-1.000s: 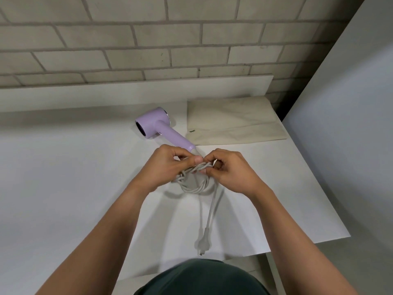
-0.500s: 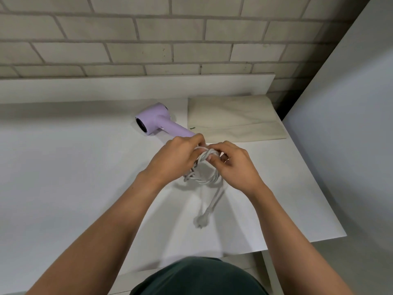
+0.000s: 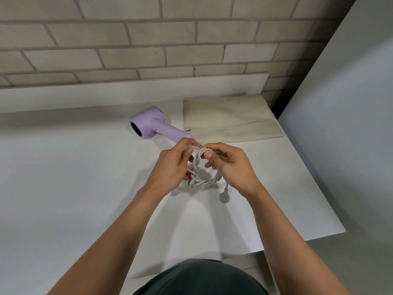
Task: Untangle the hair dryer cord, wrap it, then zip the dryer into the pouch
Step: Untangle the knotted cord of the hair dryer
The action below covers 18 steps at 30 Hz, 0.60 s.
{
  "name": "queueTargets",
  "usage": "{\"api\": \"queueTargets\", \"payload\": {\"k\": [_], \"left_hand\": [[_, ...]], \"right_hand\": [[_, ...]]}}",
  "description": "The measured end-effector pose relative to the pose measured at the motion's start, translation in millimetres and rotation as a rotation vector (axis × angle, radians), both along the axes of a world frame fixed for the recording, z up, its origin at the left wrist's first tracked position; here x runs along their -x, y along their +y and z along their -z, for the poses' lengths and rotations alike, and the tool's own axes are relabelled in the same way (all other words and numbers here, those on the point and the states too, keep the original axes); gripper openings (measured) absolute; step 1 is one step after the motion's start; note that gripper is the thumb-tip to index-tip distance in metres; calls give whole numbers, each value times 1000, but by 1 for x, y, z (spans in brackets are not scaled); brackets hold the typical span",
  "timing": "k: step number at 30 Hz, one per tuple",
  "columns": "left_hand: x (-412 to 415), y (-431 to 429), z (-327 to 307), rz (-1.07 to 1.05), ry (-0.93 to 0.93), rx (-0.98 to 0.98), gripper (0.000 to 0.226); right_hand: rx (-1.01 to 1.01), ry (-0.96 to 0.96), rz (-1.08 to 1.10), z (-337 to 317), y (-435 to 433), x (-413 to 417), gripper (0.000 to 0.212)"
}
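Left hand (image 3: 170, 170) and right hand (image 3: 232, 167) hold the twisted grey power cord (image 3: 207, 182).
Each grip is curled tight, pinching the coil's top.

Place: a bare indoor corner with a work surface; whether it is a home, studio or office cannot be told.
Wall: a pale painted brick wall (image 3: 148, 50) with grey mortar lines runs behind the table.
Surface: a plain matte white table (image 3: 63, 177), with a low white ledge (image 3: 106, 94) along its back edge.
Right side: a tall smooth white panel (image 3: 350, 124) closes off the corner.
Household items: a lilac hair dryer (image 3: 153, 124) and a beige fabric pouch (image 3: 229, 118) lie near the wall.
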<state>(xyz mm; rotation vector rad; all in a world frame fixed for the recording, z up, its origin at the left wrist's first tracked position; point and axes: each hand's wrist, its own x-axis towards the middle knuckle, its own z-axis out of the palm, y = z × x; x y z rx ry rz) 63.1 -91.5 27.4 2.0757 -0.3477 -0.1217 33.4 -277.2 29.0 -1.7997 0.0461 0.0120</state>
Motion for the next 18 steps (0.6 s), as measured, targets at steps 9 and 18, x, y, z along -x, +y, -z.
{"api": "queueTargets", "payload": {"k": [9, 18], "left_hand": [[-17, 7, -13, 234, -502, -520, 25], [4, -4, -5, -184, -548, -518, 18]], "right_hand": [[132, -23, -2, 3, -5, 4, 12], [466, -265, 91, 9, -5, 6, 17]]}}
